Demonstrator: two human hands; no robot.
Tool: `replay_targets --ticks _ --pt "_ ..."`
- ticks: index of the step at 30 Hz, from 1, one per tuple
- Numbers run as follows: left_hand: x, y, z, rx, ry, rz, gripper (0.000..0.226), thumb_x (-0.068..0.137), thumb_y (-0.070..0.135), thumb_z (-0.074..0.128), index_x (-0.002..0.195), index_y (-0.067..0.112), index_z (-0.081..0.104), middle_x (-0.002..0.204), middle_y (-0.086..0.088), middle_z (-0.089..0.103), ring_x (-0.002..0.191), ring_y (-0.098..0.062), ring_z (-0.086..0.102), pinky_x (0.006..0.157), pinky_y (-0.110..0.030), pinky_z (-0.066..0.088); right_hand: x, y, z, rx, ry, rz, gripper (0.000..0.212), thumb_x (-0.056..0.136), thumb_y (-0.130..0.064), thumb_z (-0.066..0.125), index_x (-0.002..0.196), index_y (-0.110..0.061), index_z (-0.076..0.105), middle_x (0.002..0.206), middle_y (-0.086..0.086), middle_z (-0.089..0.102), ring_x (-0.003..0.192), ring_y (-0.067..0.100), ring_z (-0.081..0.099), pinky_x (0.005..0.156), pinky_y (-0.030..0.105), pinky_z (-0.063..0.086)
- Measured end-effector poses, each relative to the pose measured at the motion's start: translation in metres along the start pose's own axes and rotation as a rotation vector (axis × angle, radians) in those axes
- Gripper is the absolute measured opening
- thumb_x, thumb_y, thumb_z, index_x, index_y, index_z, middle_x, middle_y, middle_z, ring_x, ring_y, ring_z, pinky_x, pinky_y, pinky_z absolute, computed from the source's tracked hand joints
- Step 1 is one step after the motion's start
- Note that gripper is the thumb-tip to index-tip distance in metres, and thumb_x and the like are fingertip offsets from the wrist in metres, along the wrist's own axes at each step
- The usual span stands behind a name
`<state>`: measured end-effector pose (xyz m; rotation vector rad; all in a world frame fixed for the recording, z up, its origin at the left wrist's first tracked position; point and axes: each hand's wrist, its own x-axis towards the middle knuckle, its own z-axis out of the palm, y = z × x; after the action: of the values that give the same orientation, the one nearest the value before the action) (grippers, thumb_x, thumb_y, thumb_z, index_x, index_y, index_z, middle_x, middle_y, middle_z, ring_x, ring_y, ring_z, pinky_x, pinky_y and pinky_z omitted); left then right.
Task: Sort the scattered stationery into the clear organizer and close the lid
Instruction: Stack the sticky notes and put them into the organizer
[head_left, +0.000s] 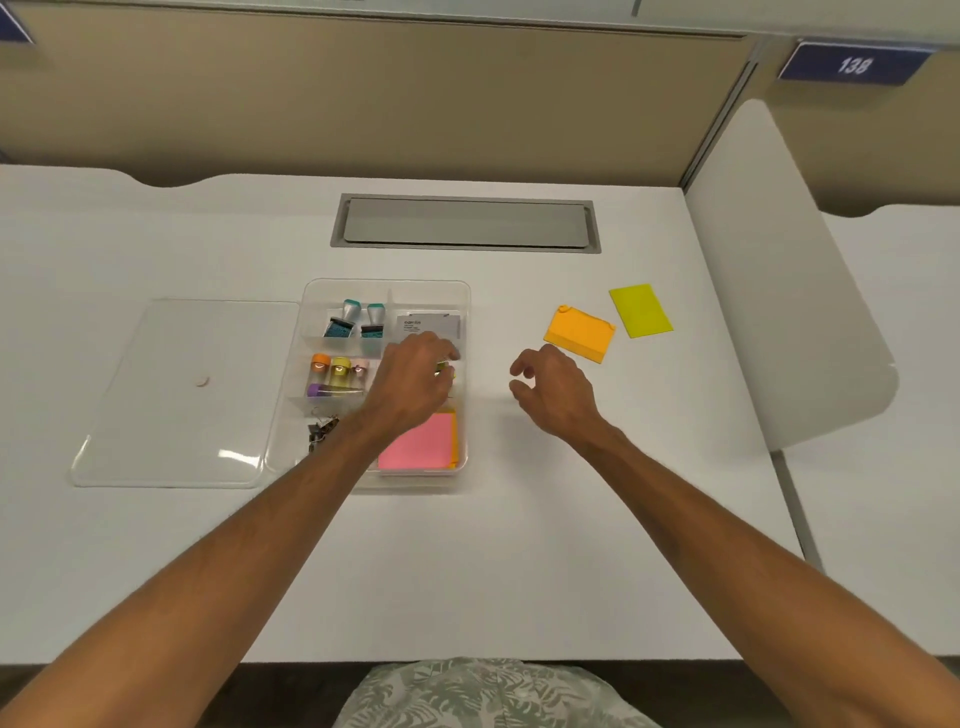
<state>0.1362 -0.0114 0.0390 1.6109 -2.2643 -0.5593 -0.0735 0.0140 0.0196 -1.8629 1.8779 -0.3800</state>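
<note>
A: Leaf-print cloth lies at the desk's near edge, with both forearms reaching out past it. What are the hands doing?

B: The left hand is over the clear organizer, fingers curled and pinching a small yellow-green item. I cannot tell what it is. The right hand is over the white desk just outside the organizer's right wall, fingers loosely bent, holding nothing.

A: Room to move?

B: At 1 o'clock of the right hand, near, lies an orange sticky pad. Past it on the same bearing is a yellow-green pad, slightly apart from it. A white divider panel closes the desk at 3 o'clock. At 12 sits a grey hatch, well apart from the organizer.

A: The lid?

B: The lid is off, flat at the organizer's 9 o'clock, its edge meeting the organizer's left wall.

A: Inside?

B: From the left hand: a pink sticky pad at 6, binder clips at 8, capped vials at 9, two teal-topped stamps at 11 and a white card at 12.

A: Any writing?

B: The card's print is too small to read. A blue sign at far right reads "138".
</note>
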Motion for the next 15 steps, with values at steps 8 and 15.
replay_targets --ticks 8,15 --pt "0.058 0.050 0.034 0.109 -0.129 0.076 0.042 0.088 0.029 0.064 0.128 0.021 0.056 0.134 -0.001 0.055 0.125 -0.025 0.045 0.101 -0.043 0.032 0.021 0.083 -0.046 -0.006 0.056 0.185 0.020 0.088 -0.029 0.064 0.105 -0.019 0.065 0.111 0.007 0.059 0.101 0.027 0.059 0.081 0.036 0.047" --pt "0.108 0.092 0.069 0.131 -0.305 0.134 0.063 0.086 0.041 0.066 0.142 0.025 0.042 0.149 -0.004 0.037 0.133 -0.026 0.035 0.105 -0.043 0.029 0.058 0.141 -0.070 0.021 0.086 0.294 0.031 0.089 -0.033 0.065 0.113 -0.014 0.061 0.117 0.014 0.055 0.109 0.031 0.057 0.084 0.039 0.049"
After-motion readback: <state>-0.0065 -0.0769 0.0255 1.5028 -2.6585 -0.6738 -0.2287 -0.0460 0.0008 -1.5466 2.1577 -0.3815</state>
